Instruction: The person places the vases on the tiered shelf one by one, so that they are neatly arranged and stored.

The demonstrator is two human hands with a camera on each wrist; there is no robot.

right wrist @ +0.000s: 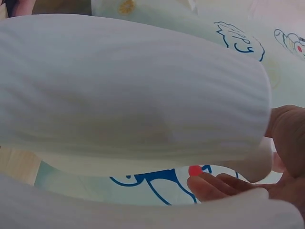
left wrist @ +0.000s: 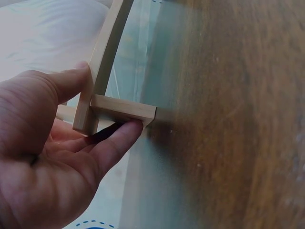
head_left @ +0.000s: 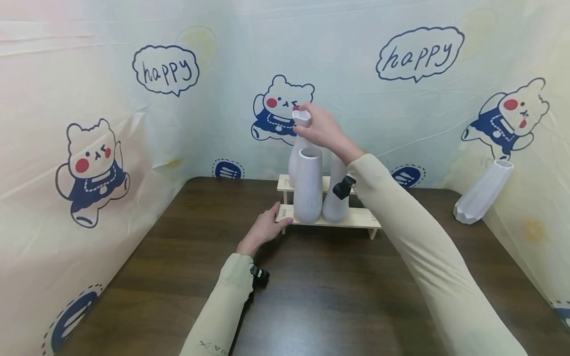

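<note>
A small two-tier wooden stand (head_left: 358,217) holds several white vases. My left hand (head_left: 266,226) grips the left end of its lower shelf, thumb on the board (left wrist: 106,52) and fingers under it beside the leg (left wrist: 126,109). On the upper tier stands a white vase (head_left: 295,165) with a flared rim; my right hand (head_left: 322,127) holds it by the neck, thumb and fingers on either side. In front, on the lower shelf, are a ribbed white vase (head_left: 308,190) and another white vase (head_left: 335,205), partly behind my right wrist. The ribbed vase (right wrist: 133,90) fills much of the right wrist view.
A faceted white vase (head_left: 483,193) stands on the dark wooden table (head_left: 320,291) at the far right, close to the side curtain. Printed cloth (head_left: 213,123) with cartoon bears and "happy" bubbles hangs along the back and both sides.
</note>
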